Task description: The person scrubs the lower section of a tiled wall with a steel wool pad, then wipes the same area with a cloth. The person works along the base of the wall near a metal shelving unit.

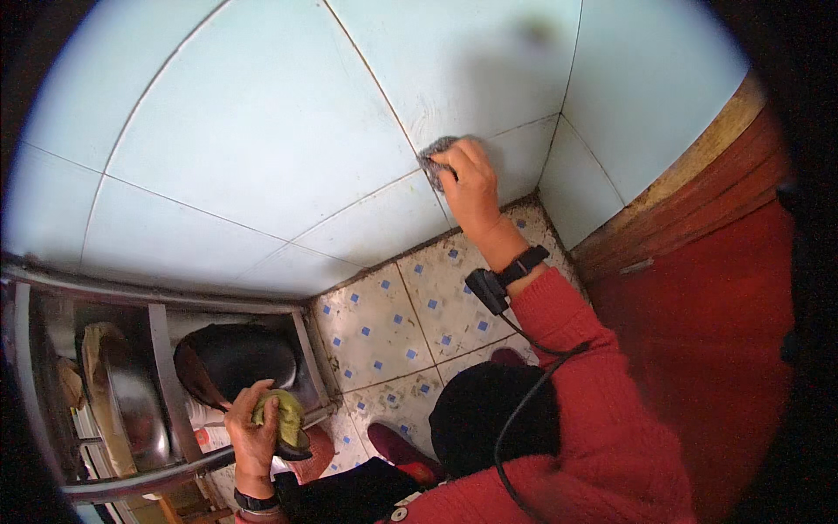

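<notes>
My right hand grips a grey metal scouring pad and presses it against the pale blue wall tiles, near where grout lines cross. A black strap with a small cabled device sits on that wrist. Lower left, my left hand holds a folded yellow-green cloth beside the metal rack. Something dark shows beneath the cloth; what it is cannot be told. A black pan rests in the rack just beyond this hand.
The metal rack at left also holds a shiny metal bowl. Patterned floor tiles lie below, with my shoe on them. A red wooden door stands at right. A black cable runs along my right sleeve.
</notes>
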### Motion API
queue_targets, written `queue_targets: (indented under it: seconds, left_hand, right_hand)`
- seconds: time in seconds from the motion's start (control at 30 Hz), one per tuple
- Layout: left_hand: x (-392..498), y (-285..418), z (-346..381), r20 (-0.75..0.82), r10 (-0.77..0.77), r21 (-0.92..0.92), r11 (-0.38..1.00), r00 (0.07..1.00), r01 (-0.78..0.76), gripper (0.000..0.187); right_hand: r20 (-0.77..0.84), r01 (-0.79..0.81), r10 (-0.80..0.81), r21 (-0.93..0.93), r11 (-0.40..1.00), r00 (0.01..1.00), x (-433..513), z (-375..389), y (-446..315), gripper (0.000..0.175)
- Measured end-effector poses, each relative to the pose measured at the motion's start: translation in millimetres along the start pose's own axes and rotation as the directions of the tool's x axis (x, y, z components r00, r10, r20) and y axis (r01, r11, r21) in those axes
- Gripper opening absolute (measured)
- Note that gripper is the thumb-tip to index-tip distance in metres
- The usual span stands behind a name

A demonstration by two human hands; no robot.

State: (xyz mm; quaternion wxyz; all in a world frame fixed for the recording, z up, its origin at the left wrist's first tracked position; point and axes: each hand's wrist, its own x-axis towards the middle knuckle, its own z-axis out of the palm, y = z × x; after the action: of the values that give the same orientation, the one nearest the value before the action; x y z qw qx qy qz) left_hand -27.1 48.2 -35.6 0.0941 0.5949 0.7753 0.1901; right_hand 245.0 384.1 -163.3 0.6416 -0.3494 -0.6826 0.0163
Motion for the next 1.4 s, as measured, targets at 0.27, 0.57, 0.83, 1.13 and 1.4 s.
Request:
queue_targets:
  seconds: [0.27, 0.57, 0.83, 1.13, 1.4]
  left_hand:
    - [0, -5, 2, -0.028, -0.017, 0.008, 1.000, 0.999, 0.018, 0.018]
    - [-13, -28, 4, -0.029, -0.054, -0.022, 0.998, 0.998, 0.054, 0.018]
    - [-5, -28, 12, 0.007, -0.070, -0.035, 0.997, 0.998, 0.070, 0.018]
    - [-6, -25, 11, -0.044, -0.070, -0.049, 0.996, 0.997, 0.068, 0.019]
    - [-3, -28, 14, -0.074, -0.090, -0.062, 0.994, 0.993, 0.086, 0.020]
  right_hand:
    - [-0.013, 0.077, -0.077, 0.032, 0.996, 0.997, 1, 17, -4, 0.023]
    - [-0.173, -0.309, 0.287, -0.121, 0.943, 0.942, -35, -12, 50, 0.025]
    - [0.153, -0.048, 0.051, -0.022, 0.999, 0.987, -39, 37, -18, 0.024]
    - [-0.174, -0.367, 0.343, -0.136, 0.920, 0.923, -28, 3, 17, 0.021]
    - [0.078, -0.037, 0.037, -0.003, 0.999, 0.996, -33, 35, -6, 0.017]
